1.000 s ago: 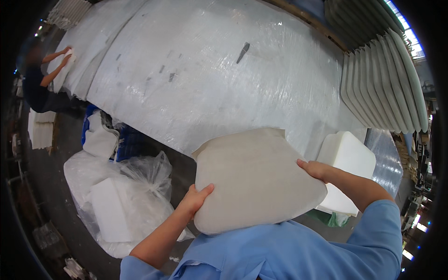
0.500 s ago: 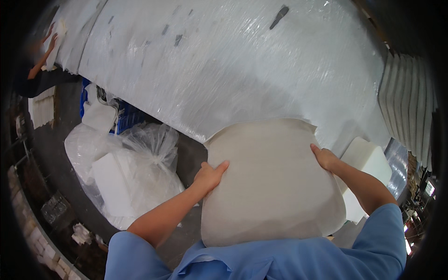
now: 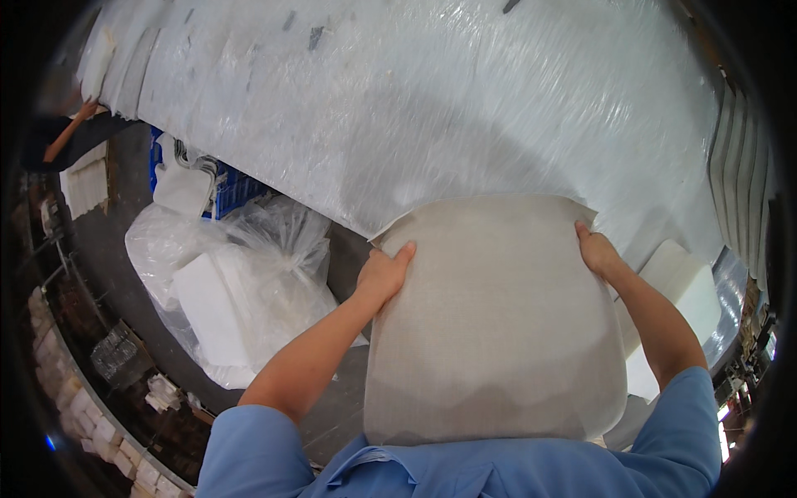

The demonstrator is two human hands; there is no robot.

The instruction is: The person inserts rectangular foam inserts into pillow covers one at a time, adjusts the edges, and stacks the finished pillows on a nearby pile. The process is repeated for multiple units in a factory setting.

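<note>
A beige, fabric-covered seat cushion [image 3: 498, 324] with rounded corners lies against my front, its far end over the near edge of the table [image 3: 324, 141]. My left hand [image 3: 386, 272] grips its left side near the far corner, thumb on top and fingers hidden beneath. On the opposite side my right hand [image 3: 596, 251] holds the edge the same way, also near the far corner. Along that far end the fabric edge stands out at both corners like a loose hem. What is under the cushion cannot be seen.
White foam pads [image 3: 677, 290] sit right of my right forearm. Grey-beige cushions [image 3: 739, 183] stand stacked at far right. Left on the floor are a clear plastic bag [image 3: 216, 290] of white pads and a blue crate [image 3: 237, 192]. Another person's arm [image 3: 70, 137] reaches in at far left.
Both hands have slid farther along the cushion's sides toward its far corners. The cushion's far end sits slightly farther over the table. The other person's hands have come lower.
</note>
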